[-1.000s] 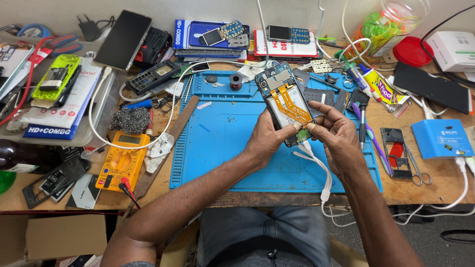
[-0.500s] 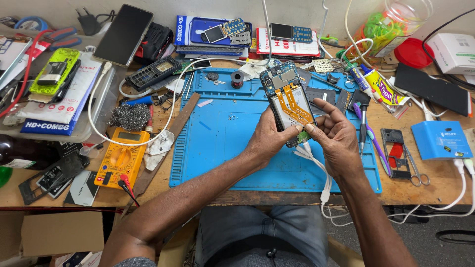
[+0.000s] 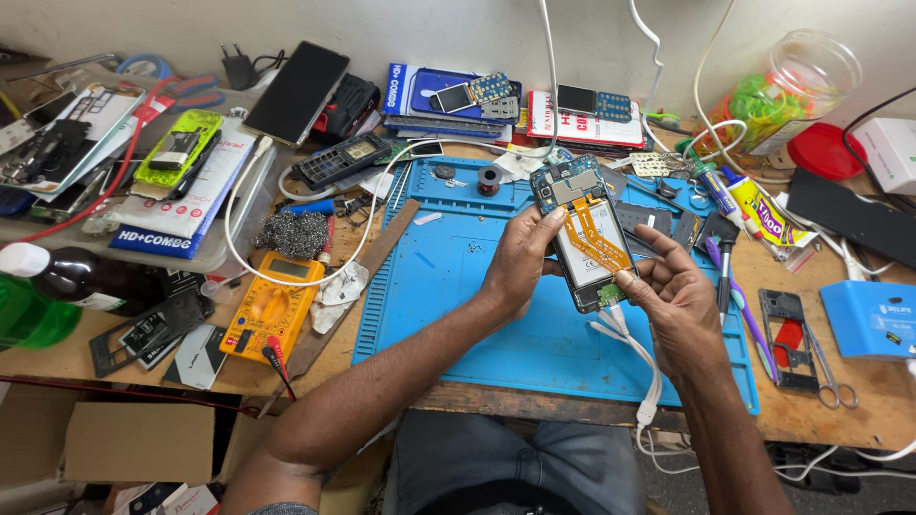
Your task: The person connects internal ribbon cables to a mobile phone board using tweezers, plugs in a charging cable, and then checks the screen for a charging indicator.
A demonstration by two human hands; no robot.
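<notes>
An opened phone (image 3: 584,235) with its back cover off shows a white battery, a blue circuit board and orange flex cables. I hold it tilted above the blue work mat (image 3: 448,286). My left hand (image 3: 518,262) grips its left edge. My right hand (image 3: 674,296) holds its lower right corner, where a white charging cable (image 3: 637,353) plugs into the bottom and hangs down over the table's front edge.
A yellow multimeter (image 3: 274,300) lies left of the mat beside a steel-wool pad (image 3: 291,232). Phones, boxes and circuit boards crowd the back. Screwdrivers (image 3: 727,277), a phone frame (image 3: 788,339), scissors and a blue box (image 3: 870,318) lie at the right. A green bottle (image 3: 33,310) stands far left.
The phone and both hands have shifted slightly right and toward me. My grip on the phone is unchanged.
</notes>
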